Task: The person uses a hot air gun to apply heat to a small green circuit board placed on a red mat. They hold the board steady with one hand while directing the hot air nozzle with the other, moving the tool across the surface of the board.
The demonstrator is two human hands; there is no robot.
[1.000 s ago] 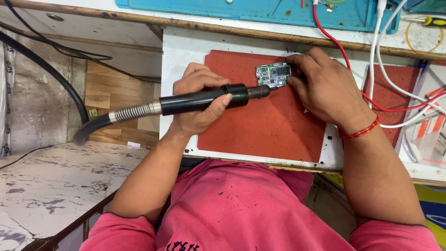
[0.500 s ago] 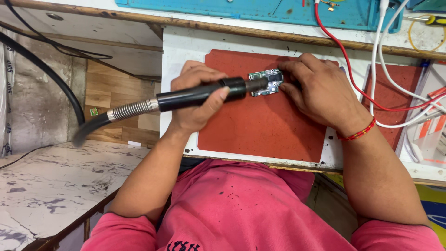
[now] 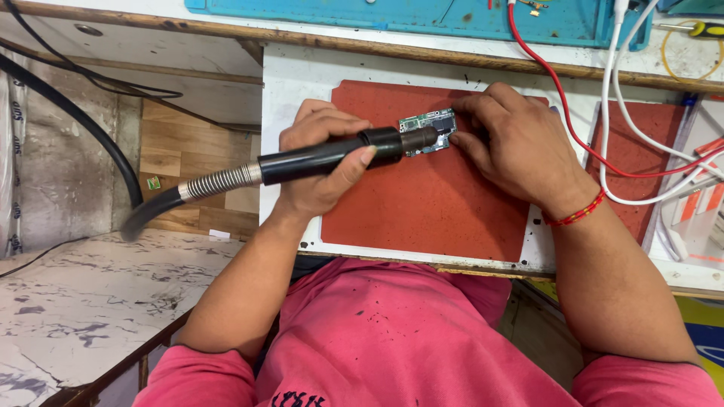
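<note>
My left hand (image 3: 320, 162) grips a black hot-air wand (image 3: 332, 154) with a coiled metal hose trailing left. The wand's nozzle points right at a small green circuit board (image 3: 434, 124) lying on a red mat (image 3: 422, 203). My right hand (image 3: 513, 143), with a red thread band at the wrist, rests on the mat and pinches the board's right end with its fingertips. The nozzle tip covers part of the board's left side.
The red mat lies on a white work surface (image 3: 294, 83). A teal mat (image 3: 422, 15) runs along the back. Red and white cables (image 3: 611, 113) cross a second red mat (image 3: 641, 143) at right. A black hose (image 3: 83, 120) hangs at left above a marbled slab (image 3: 83, 301).
The board has been turned over twice under my right fingers, showing its green face, then a metal side, then green again. The wand has stayed over it with small shifts.
</note>
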